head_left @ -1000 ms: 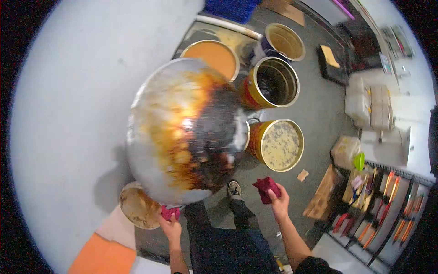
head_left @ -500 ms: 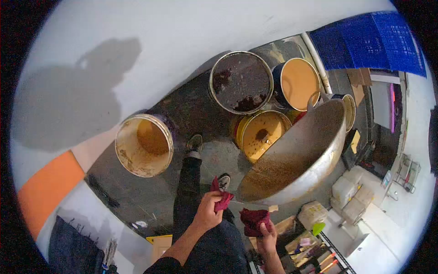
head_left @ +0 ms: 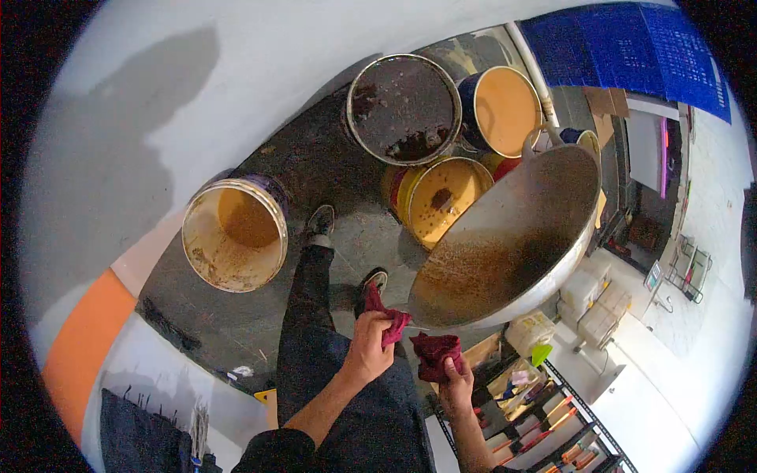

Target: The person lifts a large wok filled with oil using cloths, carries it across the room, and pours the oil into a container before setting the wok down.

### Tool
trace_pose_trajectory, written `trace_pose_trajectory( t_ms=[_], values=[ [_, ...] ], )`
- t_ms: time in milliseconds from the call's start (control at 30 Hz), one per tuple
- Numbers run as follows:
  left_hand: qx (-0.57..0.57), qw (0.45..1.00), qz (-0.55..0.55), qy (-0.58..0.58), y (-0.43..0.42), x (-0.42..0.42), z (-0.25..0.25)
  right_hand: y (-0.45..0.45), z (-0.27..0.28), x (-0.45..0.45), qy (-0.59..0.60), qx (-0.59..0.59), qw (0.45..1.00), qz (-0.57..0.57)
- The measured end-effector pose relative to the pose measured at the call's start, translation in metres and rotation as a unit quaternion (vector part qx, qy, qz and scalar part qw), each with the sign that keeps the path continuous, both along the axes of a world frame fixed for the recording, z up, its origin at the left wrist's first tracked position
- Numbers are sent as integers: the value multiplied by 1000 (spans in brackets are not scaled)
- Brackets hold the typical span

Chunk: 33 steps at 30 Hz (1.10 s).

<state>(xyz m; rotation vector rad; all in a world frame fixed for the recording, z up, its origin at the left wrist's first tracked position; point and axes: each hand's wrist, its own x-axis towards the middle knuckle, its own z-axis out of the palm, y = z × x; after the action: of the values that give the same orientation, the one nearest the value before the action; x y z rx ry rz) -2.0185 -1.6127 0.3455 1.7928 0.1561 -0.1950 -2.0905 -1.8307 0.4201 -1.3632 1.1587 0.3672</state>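
My left hand (head_left: pixel 369 349) is closed around a dark red cloth (head_left: pixel 394 327), one end of which sticks out above the fingers. A second dark red cloth (head_left: pixel 435 356), looking folded or bunched, is gripped between the thumb and fingers of my right hand (head_left: pixel 457 388). Both hands are apart, low in the view in front of my legs. Just beyond them is the near rim of a large metal wok (head_left: pixel 505 236), tilted, with brown residue inside and a loop handle (head_left: pixel 540 140) at its far edge. Neither cloth clearly touches the wok.
A white bucket (head_left: pixel 235 272) with brown contents stands left. Beyond the wok are a drum with a dark top (head_left: pixel 404 110), a yellow tin (head_left: pixel 449 189) and a blue bucket (head_left: pixel 507 110). At lower right is a shelf with utensils (head_left: pixel 544 426). My feet are on the dark floor (head_left: pixel 347 236).
The view has shifted, so the drum, buckets and wok appear higher and slightly left. My hands now appear nearer the wok's rim, still holding the cloths.
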Motion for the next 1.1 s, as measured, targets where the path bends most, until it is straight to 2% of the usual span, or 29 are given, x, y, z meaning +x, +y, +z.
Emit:
trace_pose_trajectory(
  t_ms=[200,300,367,667,700,833,1000,1100],
  values=[
    [9,1000,4,0,2,9,10,0,-2,-8,-6,8,1000,-28],
    [8,1000,3,6,2,7,6,-2,-1,-17,43,-13,999,-29],
    [8,1000,4,14,3,9,7,-9,-9,-33,21,-1,999,-25],
    [15,1000,-14,-5,10,23,0,2,-13,-16,34,-36,998,-39],
    [8,999,-2,-36,13,27,-3,1,-14,-17,41,-49,997,-32],
    [31,999,-23,1,19,27,-26,6,-15,-5,17,-39,998,-47],
    [45,999,13,-18,15,27,-37,1,-6,4,62,-85,994,-22],
    [51,998,18,-32,15,26,-41,-9,-9,-1,47,-67,996,-41]
  ],
)
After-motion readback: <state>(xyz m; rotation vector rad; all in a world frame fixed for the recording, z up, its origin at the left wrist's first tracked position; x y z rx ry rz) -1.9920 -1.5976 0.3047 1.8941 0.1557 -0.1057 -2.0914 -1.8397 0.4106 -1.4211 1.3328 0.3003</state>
